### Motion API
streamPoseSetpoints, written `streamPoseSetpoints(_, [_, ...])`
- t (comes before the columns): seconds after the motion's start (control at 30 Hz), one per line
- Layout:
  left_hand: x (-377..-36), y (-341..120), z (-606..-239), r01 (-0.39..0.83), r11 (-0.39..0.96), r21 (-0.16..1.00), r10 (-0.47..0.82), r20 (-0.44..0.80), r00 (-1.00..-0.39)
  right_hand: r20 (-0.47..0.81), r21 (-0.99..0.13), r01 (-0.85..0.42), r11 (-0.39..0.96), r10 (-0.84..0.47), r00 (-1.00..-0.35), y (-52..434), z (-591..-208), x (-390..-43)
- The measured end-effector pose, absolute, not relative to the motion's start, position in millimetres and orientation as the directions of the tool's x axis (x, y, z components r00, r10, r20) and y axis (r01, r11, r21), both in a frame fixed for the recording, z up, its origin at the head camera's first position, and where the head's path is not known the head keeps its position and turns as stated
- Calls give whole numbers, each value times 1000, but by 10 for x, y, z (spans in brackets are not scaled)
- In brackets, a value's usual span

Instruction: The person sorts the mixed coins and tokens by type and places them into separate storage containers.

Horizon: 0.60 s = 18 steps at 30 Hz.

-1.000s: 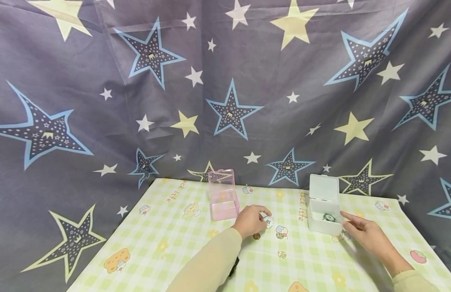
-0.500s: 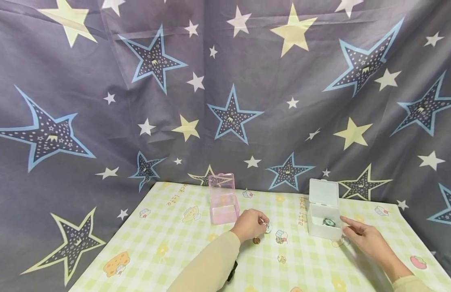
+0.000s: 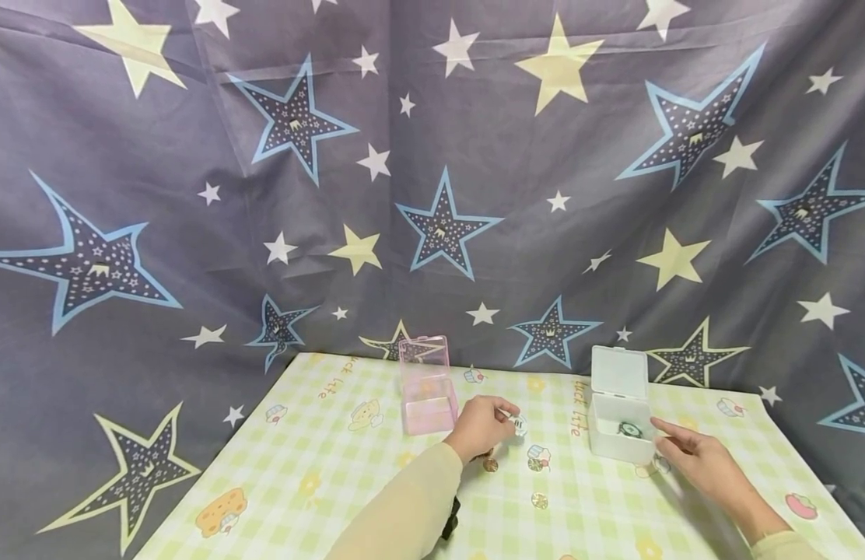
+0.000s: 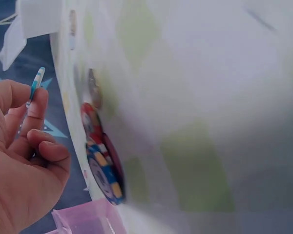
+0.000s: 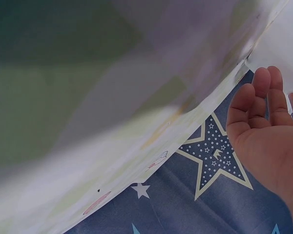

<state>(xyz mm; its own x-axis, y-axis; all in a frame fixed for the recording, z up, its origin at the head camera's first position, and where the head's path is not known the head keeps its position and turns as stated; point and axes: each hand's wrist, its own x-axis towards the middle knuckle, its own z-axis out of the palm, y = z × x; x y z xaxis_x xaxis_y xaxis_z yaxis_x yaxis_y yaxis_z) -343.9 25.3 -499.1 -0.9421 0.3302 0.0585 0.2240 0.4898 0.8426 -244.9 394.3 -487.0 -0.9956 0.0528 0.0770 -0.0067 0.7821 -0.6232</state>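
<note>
Pinching a chip (image 3: 520,425) with left hand (image 3: 478,428), right hand (image 3: 702,460) loosely extended at edge of white box (image 3: 614,448), tablecloth (image 3: 571,476) between.

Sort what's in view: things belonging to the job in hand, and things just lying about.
Likely the job:
blue-white chip, pinched by left hand
open white box, right hand beside it
green chip inside

Apparently just lying about:
red chip
blue chip
shiny discs
open pink box

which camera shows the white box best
The head view: the white box shows nearly whole, lid raised, with a chip inside. The left wrist view catches only part, top left; the right wrist view, just a blank piece, top right.
</note>
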Motion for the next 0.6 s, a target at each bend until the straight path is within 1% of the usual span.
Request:
streamPoseSetpoints(0.3, [-3425,425,-4839,236,406,883,303,113,-946,92,-623,-16,782,53,-994,3946,-4875,-2450])
streamPoseSetpoints(0.6, [-3260,709,-4687,237,348,907,331,118,-936,108,-615,-21,788,58,-992,3931,-4873,-2441])
